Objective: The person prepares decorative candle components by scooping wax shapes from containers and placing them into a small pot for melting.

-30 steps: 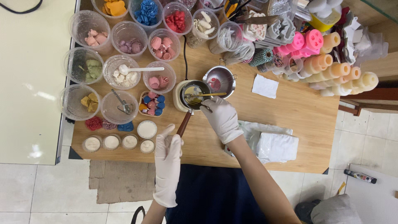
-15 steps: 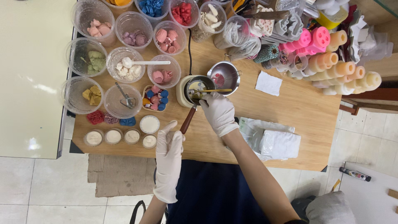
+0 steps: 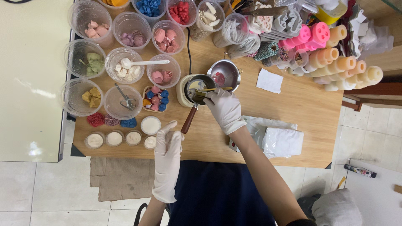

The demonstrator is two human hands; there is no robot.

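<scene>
Right hand (image 3: 225,109) grips 1 stick (image 3: 213,89) | 1 pot (image 3: 200,87) | 4 candles (image 3: 120,138)

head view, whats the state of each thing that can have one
small pot: upright on the warmer, stick across its rim
left hand: gloved, open, by the pot's wooden handle
right hand: gloved, fingers closed on the stick
metal bowl: upright, pink bits inside
spoon cup: uncovered, white spoon resting in it
</scene>
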